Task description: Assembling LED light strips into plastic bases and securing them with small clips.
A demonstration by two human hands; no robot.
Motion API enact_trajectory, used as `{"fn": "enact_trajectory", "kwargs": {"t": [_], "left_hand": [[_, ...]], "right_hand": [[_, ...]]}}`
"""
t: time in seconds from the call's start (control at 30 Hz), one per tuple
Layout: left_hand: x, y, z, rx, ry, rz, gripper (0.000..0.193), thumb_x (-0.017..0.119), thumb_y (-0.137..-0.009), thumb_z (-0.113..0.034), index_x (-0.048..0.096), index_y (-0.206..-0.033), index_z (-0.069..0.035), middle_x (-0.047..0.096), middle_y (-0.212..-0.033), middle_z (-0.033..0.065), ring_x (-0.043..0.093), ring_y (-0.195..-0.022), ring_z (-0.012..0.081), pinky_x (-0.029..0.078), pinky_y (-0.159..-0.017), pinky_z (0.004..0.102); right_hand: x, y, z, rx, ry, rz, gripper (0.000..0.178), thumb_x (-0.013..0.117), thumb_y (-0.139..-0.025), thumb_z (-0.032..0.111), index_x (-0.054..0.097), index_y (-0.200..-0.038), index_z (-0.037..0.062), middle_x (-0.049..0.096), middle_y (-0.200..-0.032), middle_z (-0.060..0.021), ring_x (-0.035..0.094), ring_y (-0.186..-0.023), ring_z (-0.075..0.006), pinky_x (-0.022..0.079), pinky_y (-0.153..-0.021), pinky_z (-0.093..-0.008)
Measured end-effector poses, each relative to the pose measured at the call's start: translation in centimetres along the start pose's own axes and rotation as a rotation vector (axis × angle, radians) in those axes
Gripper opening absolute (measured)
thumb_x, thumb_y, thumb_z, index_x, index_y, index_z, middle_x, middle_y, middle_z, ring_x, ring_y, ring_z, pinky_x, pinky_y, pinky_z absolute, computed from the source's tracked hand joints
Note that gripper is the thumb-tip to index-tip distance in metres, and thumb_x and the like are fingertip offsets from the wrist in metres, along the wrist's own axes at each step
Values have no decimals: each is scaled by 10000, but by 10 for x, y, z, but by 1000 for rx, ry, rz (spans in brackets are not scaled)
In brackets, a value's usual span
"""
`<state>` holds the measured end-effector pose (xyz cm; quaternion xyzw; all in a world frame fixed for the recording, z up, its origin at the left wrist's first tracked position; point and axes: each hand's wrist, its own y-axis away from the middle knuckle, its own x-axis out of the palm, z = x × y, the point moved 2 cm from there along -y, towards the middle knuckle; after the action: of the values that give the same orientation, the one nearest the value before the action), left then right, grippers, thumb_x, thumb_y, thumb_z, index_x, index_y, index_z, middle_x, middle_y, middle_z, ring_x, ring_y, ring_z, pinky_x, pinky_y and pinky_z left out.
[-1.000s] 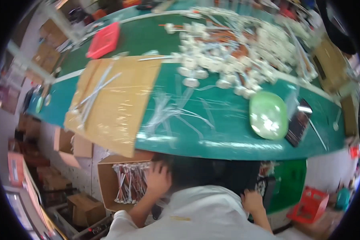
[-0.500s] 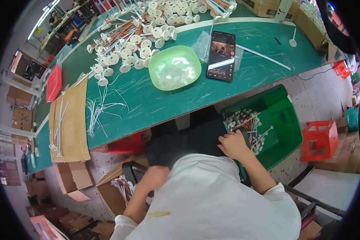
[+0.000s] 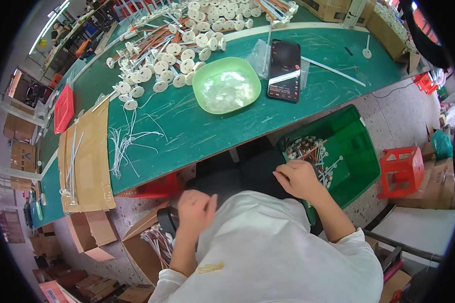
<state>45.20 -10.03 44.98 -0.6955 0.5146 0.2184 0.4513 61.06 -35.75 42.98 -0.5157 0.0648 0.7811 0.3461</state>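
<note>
Two bare hands work below the front edge of the green surface (image 3: 197, 136), over the person's lap. The right hand (image 3: 299, 179) rests with its fingers curled at the near rim of the green bin (image 3: 361, 151), which stands on the floor to the right of the surface; its grip looks loosely closed, though I cannot tell whether it has hold of anything. White disc parts on stems (image 3: 313, 154) lie in a pile inside the bin, just beyond that hand. The left hand (image 3: 196, 211) hangs half open and empty-looking, above the cardboard box (image 3: 146, 247) that sits on the floor under the surface's left end, with white sticks bundled inside it. On the surface itself, a green bowl (image 3: 226, 85) sits near the middle, and a phone (image 3: 284, 70) lies just right of the bowl. The step in hand appears to be a reach into the bin for parts; the next move would call for the right fingers to open over the pile and pinch one stem cleanly.
</note>
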Motion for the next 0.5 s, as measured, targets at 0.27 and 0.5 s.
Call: {"fn": "enact_trajectory", "kwargs": {"t": [0.27,0.5], "left_hand": [[-67,-93,25,266,-5,-390,197,677,-727,96,530,-690,-30,553,-636,94,533,-539,266,412,-505,325],[-134,-176,96,246,-233,-564,239,735,-776,-21,541,-637,-40,518,-576,56,503,-521,157,370,-487,274]], "right_hand": [[-56,-140,54,-245,204,-405,166,758,-712,52,685,-860,69,534,-695,-54,564,-615,-216,441,-520,-342],[-47,-147,48,-368,240,-221,241,676,-669,22,702,-908,46,501,-696,-32,546,-621,-197,439,-506,-325]]}}
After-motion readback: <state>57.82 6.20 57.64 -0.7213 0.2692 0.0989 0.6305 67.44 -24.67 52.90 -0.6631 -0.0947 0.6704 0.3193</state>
